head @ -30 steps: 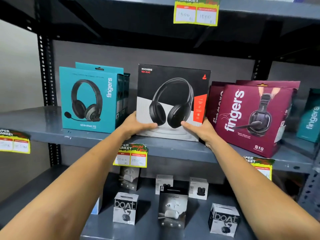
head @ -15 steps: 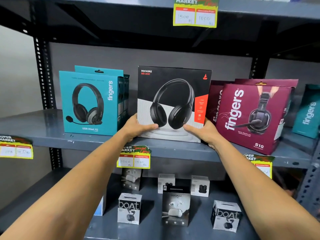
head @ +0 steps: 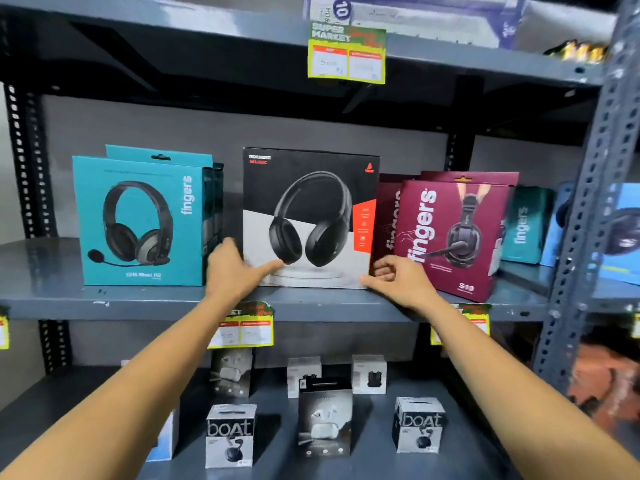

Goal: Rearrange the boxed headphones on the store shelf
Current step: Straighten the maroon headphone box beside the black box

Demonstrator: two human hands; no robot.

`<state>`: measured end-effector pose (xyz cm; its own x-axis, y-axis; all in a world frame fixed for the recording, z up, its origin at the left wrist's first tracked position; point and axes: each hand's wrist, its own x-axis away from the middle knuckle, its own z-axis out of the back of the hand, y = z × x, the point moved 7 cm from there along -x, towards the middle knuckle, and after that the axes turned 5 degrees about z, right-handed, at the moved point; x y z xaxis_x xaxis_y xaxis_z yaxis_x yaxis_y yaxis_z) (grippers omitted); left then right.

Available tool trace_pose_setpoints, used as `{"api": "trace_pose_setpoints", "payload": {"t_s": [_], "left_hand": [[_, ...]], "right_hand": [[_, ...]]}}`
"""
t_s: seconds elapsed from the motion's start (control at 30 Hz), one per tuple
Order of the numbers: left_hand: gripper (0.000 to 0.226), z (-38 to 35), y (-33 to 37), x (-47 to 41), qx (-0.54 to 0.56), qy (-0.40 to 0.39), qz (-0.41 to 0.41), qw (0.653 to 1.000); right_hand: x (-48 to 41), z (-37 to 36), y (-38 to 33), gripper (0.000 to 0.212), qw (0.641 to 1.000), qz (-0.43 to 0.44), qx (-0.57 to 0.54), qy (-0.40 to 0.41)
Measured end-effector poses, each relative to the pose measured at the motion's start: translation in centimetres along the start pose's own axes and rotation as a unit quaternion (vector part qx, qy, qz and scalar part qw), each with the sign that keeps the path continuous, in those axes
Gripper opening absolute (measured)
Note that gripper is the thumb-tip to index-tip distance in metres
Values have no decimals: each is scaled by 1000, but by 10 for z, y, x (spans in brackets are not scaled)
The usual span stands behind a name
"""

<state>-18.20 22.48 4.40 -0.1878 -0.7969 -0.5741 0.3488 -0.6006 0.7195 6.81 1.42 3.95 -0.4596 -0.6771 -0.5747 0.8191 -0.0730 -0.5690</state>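
Note:
A black-and-white headphone box [head: 311, 202] stands upright on the grey middle shelf [head: 156, 301], between a teal "fingers" box [head: 138, 220] and a maroon "fingers" box [head: 450, 233]. My left hand [head: 232, 268] is at its lower left corner, thumb stretched onto the box front, fingers spread beside its left edge. At the lower right corner, my right hand [head: 401, 282] has loosely curled fingers in front of the maroon box, and only the thumb tip is near the black box. Neither hand grips it.
More teal and maroon boxes stand behind the front ones, and another teal box [head: 526, 223] sits far right by the perforated post [head: 588, 202]. Small earbud boxes [head: 230, 434] fill the lower shelf. Yellow price tags [head: 346, 53] hang from the shelf edges.
Both hands gripped the black box's lower corners before. Now they have come off it, and the box rests on the shelf. The view has tilted upward.

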Motion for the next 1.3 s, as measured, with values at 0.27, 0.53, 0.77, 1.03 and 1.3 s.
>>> {"api": "trace_pose_setpoints", "payload": {"t_s": [0.27,0.53,0.77,1.03,1.3], "left_hand": [[35,-3,52,53,-66,111,-58,990],[46,-136,186,119,116,-56,-202,971],[119,-204,185,88,152,-156,41,975],[69,-241,176,59,273,-267,108,918],[93,-259,177,50,268,-328,92,901]], "right_hand": [[53,98,15,43,934,156,261,186],[53,169,65,75,909,100,134,382],[8,151,142,108,975,-118,-141,126],[-33,131,156,117,956,-105,-272,11],[-51,116,170,99,951,-96,-290,-44]]}}
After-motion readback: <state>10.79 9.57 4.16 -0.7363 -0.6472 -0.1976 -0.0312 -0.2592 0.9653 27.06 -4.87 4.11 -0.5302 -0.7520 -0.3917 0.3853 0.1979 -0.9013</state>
